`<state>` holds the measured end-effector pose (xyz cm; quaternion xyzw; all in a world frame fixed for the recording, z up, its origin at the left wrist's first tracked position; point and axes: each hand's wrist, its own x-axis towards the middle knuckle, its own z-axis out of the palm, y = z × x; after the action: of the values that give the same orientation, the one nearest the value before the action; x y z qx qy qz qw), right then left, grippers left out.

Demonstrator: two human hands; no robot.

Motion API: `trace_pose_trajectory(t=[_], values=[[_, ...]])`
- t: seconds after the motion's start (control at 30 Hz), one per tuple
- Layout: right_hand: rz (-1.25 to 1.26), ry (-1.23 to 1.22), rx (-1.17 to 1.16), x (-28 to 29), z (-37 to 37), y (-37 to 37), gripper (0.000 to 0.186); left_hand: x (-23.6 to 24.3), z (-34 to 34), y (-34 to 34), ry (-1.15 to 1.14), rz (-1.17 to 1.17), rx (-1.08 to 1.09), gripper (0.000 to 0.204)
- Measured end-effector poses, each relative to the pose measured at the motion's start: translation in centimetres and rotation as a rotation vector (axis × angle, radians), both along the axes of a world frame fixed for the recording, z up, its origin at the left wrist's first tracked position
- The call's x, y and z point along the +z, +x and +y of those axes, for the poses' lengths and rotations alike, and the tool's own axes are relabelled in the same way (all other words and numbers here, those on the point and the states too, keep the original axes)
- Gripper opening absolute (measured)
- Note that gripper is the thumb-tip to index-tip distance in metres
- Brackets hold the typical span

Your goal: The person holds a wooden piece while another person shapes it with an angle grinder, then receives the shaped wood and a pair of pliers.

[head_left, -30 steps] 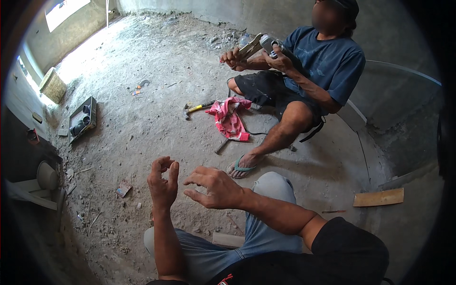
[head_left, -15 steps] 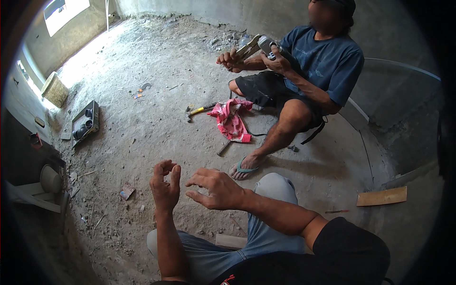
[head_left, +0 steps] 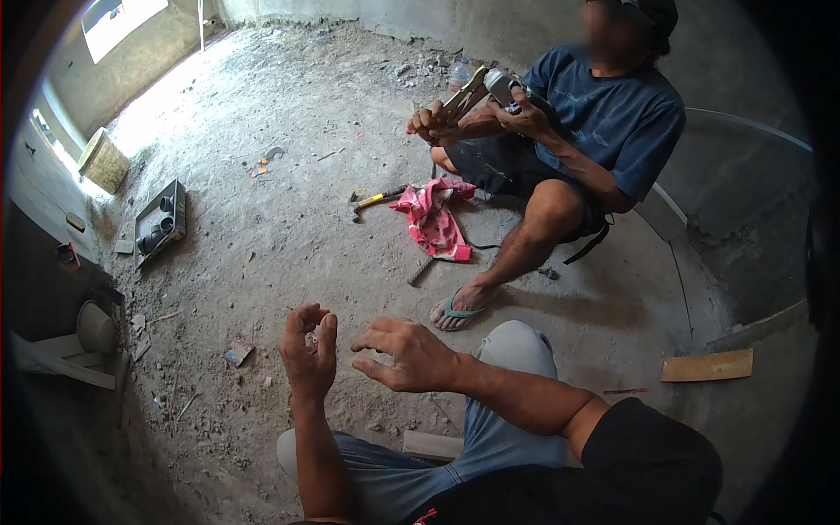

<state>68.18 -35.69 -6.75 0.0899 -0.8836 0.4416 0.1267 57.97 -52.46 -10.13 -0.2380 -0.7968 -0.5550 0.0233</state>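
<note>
My left hand [head_left: 308, 350] is raised above the dusty floor, fingers loosely curled and apart, holding nothing. Just right of it, my right hand [head_left: 398, 354] hovers by my jeans-clad knee [head_left: 516, 346], fingers bent and spread, also empty. A co-worker [head_left: 621, 127] in a blue T-shirt and flip-flops sits opposite, gripping a flat, long object [head_left: 468, 92] and a grey handheld item [head_left: 500, 86] whose kind I cannot make out. By that person's shin lie a pink cloth [head_left: 433, 223], a yellow-handled hammer [head_left: 381, 197] and a ribbed metal rod [head_left: 422, 269].
On the left are a bucket [head_left: 103, 166], a tray [head_left: 140, 258] with dark pipe fittings [head_left: 164, 225] and pale boards [head_left: 66, 359]. A wooden plank [head_left: 706, 365] lies at right, another board [head_left: 433, 444] below me. Rubble [head_left: 241, 354] is scattered around; concrete walls [head_left: 350, 17] bound the room.
The view has shifted slightly, and my two hands show a little lower and further right, keeping the same shape. The co-worker still holds the same items.
</note>
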Motion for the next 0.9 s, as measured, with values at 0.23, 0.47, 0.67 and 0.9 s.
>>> trace_pose_trajectory(t=[0.23, 0.47, 0.67, 0.9], values=[[-0.152, -0.073, 0.008, 0.2, 0.4, 0.1, 0.025, 2.0, -1.2, 1.2, 0.008, -0.073, 0.066, 0.026], [-0.404, -0.121, 0.002, 1.3, 0.1, 1.9, 0.026, 0.3, -3.5, 4.0, -0.117, -0.392, 0.143, 0.027], [-0.673, -0.115, -0.029, -0.5, -1.7, 5.2, 0.031, -4.2, -4.4, 9.8, 0.012, -0.733, 0.302, 0.028], [-0.989, -0.191, -0.395, 4.3, -1.4, 9.8, 0.061, 9.1, -7.4, 14.6, -0.107, -0.986, 0.228, 0.044]])
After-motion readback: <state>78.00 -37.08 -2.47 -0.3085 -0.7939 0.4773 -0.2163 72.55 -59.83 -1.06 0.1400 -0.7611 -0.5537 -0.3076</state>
